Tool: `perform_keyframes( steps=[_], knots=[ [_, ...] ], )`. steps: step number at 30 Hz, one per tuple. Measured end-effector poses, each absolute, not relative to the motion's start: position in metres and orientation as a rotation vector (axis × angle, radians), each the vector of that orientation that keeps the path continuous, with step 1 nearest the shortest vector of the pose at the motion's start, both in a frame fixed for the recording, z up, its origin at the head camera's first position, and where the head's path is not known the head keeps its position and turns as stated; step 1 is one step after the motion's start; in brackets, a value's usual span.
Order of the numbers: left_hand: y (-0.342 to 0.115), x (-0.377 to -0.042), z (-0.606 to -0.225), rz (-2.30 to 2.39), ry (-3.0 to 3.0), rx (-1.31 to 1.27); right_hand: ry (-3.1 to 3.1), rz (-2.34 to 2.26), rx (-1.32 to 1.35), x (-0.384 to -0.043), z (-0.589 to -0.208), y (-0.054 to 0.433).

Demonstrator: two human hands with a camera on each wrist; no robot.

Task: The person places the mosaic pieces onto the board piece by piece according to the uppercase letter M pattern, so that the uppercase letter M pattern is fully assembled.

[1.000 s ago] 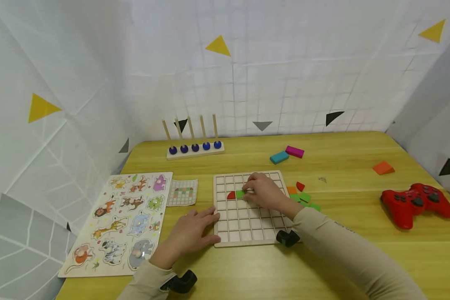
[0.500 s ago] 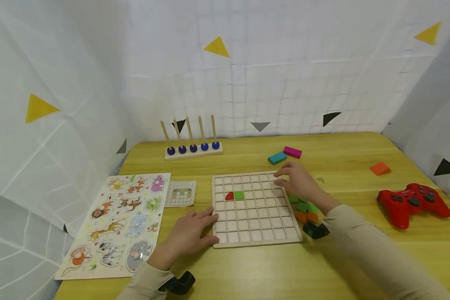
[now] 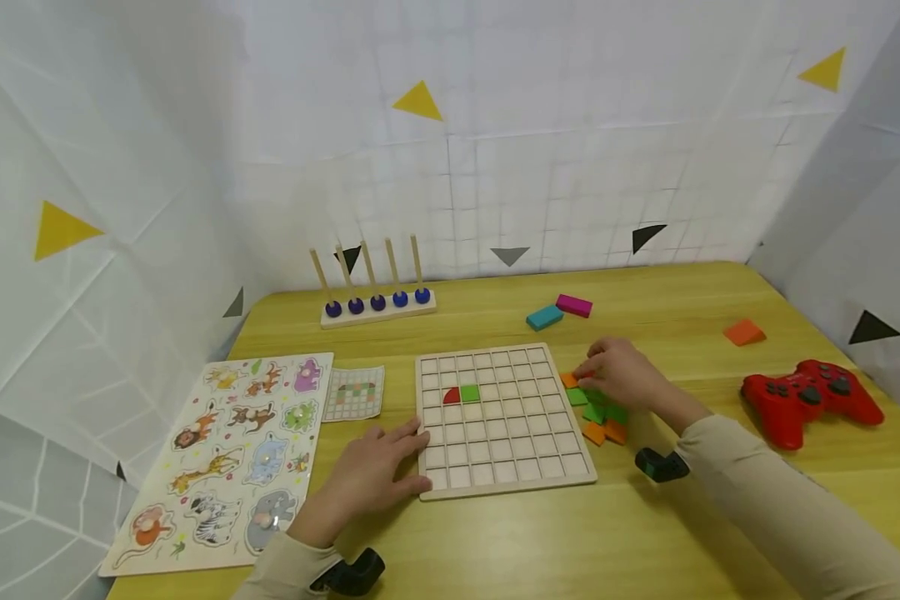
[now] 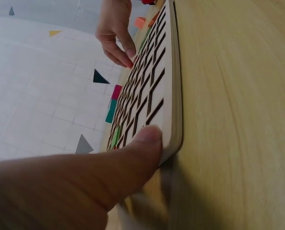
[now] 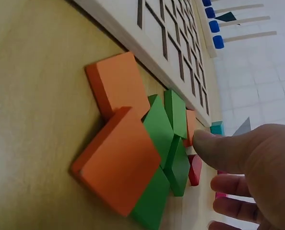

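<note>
My left hand (image 3: 371, 471) rests at the left edge of a pale wooden grid board (image 3: 506, 490). In the left wrist view its thumb (image 4: 137, 151) presses the frame near a corner. A red quarter-circle tile (image 3: 452, 396) and a green square tile (image 3: 469, 393) sit side by side in the grid. My right hand (image 3: 622, 379) reaches over loose tiles right of the board, thumb and fingers apart. In the right wrist view a red tile (image 5: 195, 170) lies between thumb and fingers, near orange tiles (image 5: 123, 163) and green tiles (image 5: 178, 165). Whether the fingertips touch it is unclear.
A pattern card (image 3: 355, 394) lies left of the board, beside an animal puzzle (image 3: 247, 500). Behind stands a peg rack (image 3: 378, 312) with blue beads. Teal (image 3: 544, 317) and magenta blocks (image 3: 574, 305), an orange wedge (image 3: 745, 332) and a red game controller (image 3: 810, 400) are farther out.
My right hand has left the green tile in the grid and moved right to the loose tiles. My left hand stays at the board's edge. The head view has shifted slightly.
</note>
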State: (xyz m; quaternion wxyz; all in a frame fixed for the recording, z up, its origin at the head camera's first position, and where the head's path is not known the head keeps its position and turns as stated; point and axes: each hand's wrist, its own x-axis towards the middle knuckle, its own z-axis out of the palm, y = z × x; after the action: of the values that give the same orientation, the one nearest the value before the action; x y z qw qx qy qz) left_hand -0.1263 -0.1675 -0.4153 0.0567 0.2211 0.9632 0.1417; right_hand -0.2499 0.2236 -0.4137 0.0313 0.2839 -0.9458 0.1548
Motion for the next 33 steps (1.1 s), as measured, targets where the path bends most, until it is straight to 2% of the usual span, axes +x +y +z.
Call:
perform_keyframes(
  steps=[19, 33],
  knots=[
    [-0.170, -0.123, -0.412, 0.403, 2.918, 0.665, -3.004, 0.554, 0.894, -0.270, -0.415, 0.227],
    [-0.169, -0.122, -0.410, 0.426, 2.912, 0.645, -2.877, 0.514, 0.904, -0.268, -0.415, 0.219]
  ],
)
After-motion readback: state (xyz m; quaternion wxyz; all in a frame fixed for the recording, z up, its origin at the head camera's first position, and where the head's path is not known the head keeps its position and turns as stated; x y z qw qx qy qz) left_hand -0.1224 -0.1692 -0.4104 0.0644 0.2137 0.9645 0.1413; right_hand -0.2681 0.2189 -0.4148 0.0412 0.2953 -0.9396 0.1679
